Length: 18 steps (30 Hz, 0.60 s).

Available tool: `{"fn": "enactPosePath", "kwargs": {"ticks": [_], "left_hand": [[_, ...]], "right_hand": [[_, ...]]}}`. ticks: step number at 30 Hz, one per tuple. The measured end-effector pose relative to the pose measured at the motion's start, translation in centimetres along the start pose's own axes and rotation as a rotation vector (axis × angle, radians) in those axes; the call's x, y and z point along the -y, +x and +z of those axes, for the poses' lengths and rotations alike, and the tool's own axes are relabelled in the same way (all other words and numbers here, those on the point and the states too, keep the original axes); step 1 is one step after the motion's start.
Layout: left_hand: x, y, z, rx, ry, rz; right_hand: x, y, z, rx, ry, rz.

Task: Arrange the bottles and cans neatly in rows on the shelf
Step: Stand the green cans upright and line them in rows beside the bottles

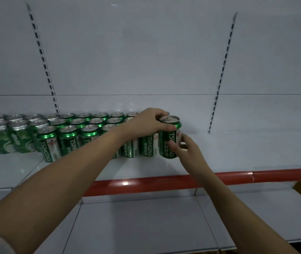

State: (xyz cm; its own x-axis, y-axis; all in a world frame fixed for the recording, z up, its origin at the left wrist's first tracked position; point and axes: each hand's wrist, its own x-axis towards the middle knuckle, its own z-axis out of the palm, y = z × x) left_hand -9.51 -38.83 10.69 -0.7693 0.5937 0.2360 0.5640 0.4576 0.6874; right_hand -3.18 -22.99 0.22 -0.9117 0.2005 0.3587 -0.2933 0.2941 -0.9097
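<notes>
Several green Tsingtao cans [67, 138] stand in rows on the white shelf [237, 149], running from the left edge to the middle. At the right end of the front row stands one green can [168, 142]. My left hand [149, 123] reaches over the rows and grips this can round its top rim, thumb on the near side. From the right, my right hand [186, 149] pinches the same can's lower body between thumb and fingers. Cans behind my left hand and forearm are partly hidden.
The shelf's front edge carries a red strip [164, 182]. Right of the end can the shelf surface is bare white. A lower white shelf [146, 226] lies below. Slotted uprights [221, 74] run up the back panel.
</notes>
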Motion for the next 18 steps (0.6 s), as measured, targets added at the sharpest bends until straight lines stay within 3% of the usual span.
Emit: {"fn": "enactPosePath", "kwargs": {"ticks": [8, 18], "left_hand": [[1.8, 5.3, 0.9, 0.075, 0.285, 0.043], [6.3, 8.6, 1.5, 0.138, 0.428, 0.042]], "right_hand": [[-3.8, 3.8, -0.1, -0.028, -0.024, 0.011], [-7.3, 6.6, 0.1, 0.037, -0.032, 0.068]]}}
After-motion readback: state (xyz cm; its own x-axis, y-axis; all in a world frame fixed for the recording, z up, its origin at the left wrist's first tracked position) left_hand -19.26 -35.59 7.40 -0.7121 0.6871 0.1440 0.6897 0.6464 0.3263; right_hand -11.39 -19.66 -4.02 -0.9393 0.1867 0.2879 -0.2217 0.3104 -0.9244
